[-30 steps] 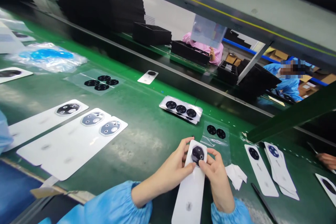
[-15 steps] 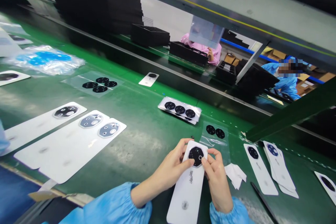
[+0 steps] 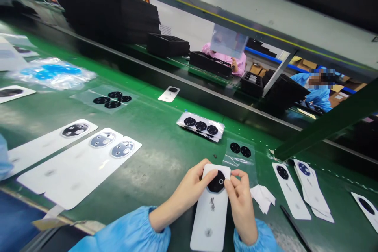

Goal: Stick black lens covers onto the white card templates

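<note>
My left hand (image 3: pixel 193 185) and my right hand (image 3: pixel 241 195) hold a white phone back cover (image 3: pixel 209 220) by its upper sides. A black camera decoration plate (image 3: pixel 216 182) with a ring marking sits near its top, above dark printed characters. The left thumb lies across the plate's upper left. The right thumb and fingertips pinch the cover's right edge beside the plate. Just beyond the hands lies a clear film sheet (image 3: pixel 238 161) with two black camera plates (image 3: pixel 245 151). A crumpled white wipe (image 3: pixel 262 197) rests right of my right hand.
Several white phone covers (image 3: pixel 292 193) lie to the right, near a black pen-like tool (image 3: pixel 293 226). More covers (image 3: pixel 79 169) are at left. A stack (image 3: pixel 201 126) with black plates stands ahead. A green post (image 3: pixel 327 126) rises at right. Co-workers in pink (image 3: pixel 240 63) and blue (image 3: pixel 319 96) sit opposite.
My left thumb has moved from the plate's lower left up onto its upper left. The cover has turned slightly more upright in view. Both hands keep hold of it.
</note>
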A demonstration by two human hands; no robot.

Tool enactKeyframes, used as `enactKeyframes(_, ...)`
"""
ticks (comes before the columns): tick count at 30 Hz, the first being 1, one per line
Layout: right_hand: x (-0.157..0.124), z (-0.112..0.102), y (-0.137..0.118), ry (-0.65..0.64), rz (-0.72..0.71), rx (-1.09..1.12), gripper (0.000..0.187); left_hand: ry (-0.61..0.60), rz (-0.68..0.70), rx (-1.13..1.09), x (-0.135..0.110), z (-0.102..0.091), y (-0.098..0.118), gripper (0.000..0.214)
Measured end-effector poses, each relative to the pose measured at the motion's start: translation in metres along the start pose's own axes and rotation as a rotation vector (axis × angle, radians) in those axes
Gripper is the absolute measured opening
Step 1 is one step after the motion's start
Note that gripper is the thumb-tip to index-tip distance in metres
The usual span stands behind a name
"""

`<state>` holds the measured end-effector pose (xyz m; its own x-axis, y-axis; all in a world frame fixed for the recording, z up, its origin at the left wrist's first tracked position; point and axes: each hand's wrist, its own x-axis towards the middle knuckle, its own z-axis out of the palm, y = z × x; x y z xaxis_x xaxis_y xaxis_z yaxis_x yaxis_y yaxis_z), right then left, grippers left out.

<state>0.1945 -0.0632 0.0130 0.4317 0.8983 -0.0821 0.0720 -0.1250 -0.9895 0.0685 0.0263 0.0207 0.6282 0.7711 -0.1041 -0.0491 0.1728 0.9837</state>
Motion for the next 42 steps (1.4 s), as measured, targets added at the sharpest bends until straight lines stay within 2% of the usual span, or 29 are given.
enactKeyframes(2, -0.002, 0.002, 0.001, -0.081, -0.004, 0.039, 0.042, 0.029, 0.012, -0.028, 0.001, -0.002, 0.0, 0.037)
enactKeyframes(6, -0.01, 0.006, 0.01, -0.24, 0.0, 0.092, 0.038, 0.22, 0.056, -0.15, 0.005, -0.012, 0.002, 0.035)
enactKeyframes(8, -0.014, 0.005, 0.013, -0.262, 0.036, 0.068, 0.041, 0.296, 0.09, -0.195, 0.006, -0.016, 0.004, 0.035)
enactKeyframes(11, -0.014, -0.007, 0.005, -0.244, 0.101, 0.074, 0.047, 0.326, 0.123, -0.191, 0.006, -0.018, 0.007, 0.035)
enactKeyframes(13, -0.004, -0.026, -0.009, -0.161, 0.117, 0.06, 0.048, 0.288, 0.128, -0.167, 0.005, -0.015, 0.007, 0.038)
enactKeyframes(15, 0.018, -0.05, -0.027, -0.004, 0.104, 0.009, 0.047, 0.221, 0.138, -0.099, 0.002, -0.011, 0.006, 0.043)
enactKeyframes(19, 0.091, -0.099, -0.052, 0.208, 0.082, -0.004, 0.029, -0.006, 0.201, 0.199, -0.005, -0.004, 0.0, 0.032)
enactKeyframes(21, 0.131, -0.115, -0.055, 0.276, 0.134, -0.028, 0.022, -0.135, 0.307, 0.394, -0.009, -0.001, -0.005, 0.026)
enactKeyframes(25, 0.193, -0.128, -0.046, 0.353, 0.236, -0.091, 0.028, -0.288, 0.613, 0.756, -0.013, 0.002, -0.012, 0.02)
enactKeyframes(28, 0.216, -0.128, -0.037, 0.364, 0.263, -0.149, 0.03, -0.335, 0.718, 0.911, -0.013, 0.002, -0.015, 0.019)
enactKeyframes(32, 0.222, -0.13, -0.028, 0.351, 0.273, -0.261, 0.031, -0.338, 0.747, 0.99, -0.01, 0.002, -0.016, 0.018)
enactKeyframes(36, 0.206, -0.136, -0.027, 0.298, 0.222, -0.433, 0.032, -0.346, 0.759, 1.021, -0.012, 0.003, -0.015, 0.018)
enactKeyframes(39, 0.186, -0.133, -0.029, 0.186, 0.147, -0.552, 0.029, -0.375, 0.756, 1.005, -0.016, 0.007, -0.013, 0.017)
enactKeyframes(42, 0.169, -0.115, -0.033, 0.042, 0.068, -0.635, 0.023, -0.354, 0.749, 1.041, -0.009, 0.006, -0.005, 0.012)
